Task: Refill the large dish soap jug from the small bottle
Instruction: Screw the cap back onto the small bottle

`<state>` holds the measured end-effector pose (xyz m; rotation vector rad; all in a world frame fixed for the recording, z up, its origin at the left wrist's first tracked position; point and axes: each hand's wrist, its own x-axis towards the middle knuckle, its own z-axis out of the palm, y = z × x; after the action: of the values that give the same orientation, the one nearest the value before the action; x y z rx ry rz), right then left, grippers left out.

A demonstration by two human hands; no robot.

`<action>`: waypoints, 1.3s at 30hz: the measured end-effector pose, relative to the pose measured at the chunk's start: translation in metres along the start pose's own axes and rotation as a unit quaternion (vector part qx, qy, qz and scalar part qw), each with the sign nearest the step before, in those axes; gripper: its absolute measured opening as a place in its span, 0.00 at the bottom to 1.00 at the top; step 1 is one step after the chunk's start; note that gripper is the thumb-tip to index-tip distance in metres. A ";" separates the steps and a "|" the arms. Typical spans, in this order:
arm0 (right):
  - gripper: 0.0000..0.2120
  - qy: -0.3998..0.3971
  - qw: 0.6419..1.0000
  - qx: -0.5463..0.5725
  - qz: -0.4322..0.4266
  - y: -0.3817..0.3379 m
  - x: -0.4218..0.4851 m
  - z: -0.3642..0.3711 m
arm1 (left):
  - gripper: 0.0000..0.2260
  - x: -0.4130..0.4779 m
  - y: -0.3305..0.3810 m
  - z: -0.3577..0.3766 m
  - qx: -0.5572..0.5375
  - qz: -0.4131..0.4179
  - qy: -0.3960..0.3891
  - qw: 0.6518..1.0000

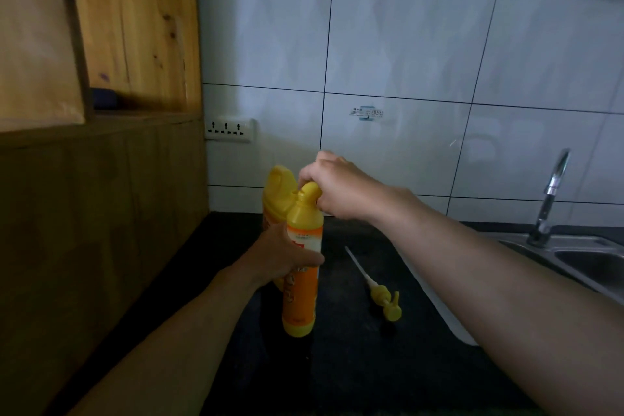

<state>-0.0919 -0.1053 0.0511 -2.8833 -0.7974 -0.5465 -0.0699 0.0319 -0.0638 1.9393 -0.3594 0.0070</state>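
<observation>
I hold the small orange-yellow soap bottle [300, 294] upright above the dark counter, my left hand [287, 255] wrapped around its labelled middle. My right hand [332, 186] pinches the yellow cap [310, 191] at the bottle's top. Right behind the bottle stands the large yellow jug [278, 192] with a handle, mostly hidden; I cannot tell whether its mouth is uncovered. A yellow pump head [385, 300] with a long white tube lies flat on the counter to the right.
A wooden cabinet [101, 179] walls off the left side. A white power socket [229, 129] sits on the tiled wall. At the right, a steel sink [591, 260] with a chrome tap [552, 196]. The black counter [354, 365] runs toward me.
</observation>
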 end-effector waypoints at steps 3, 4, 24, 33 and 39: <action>0.21 -0.023 1.000 0.002 -0.017 -0.005 0.002 -0.004 | 0.20 0.001 -0.002 0.000 -0.002 -0.001 -0.001 1.000; 0.22 -0.036 0.999 0.005 -0.021 -0.007 0.002 -0.006 | 0.19 0.001 -0.003 0.000 -0.004 -0.001 -0.001 1.000; 0.05 -0.111 0.993 0.006 -0.035 -0.011 0.025 -0.036 | 0.38 0.005 -0.009 -0.001 -0.008 -0.012 -0.018 1.000; 0.12 -0.159 0.987 -0.020 -0.009 -0.016 0.028 -0.037 | 0.36 0.007 -0.013 -0.001 -0.016 -0.006 -0.024 1.000; 0.22 -0.115 0.982 -0.147 0.018 -0.023 0.032 -0.020 | 0.29 0.008 -0.015 0.000 -0.026 -0.008 -0.020 0.999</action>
<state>-0.0848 -0.0742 0.0811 -3.2718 -0.7465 -0.3579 -0.0579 0.0354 -0.0761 1.8930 -0.3671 -0.0509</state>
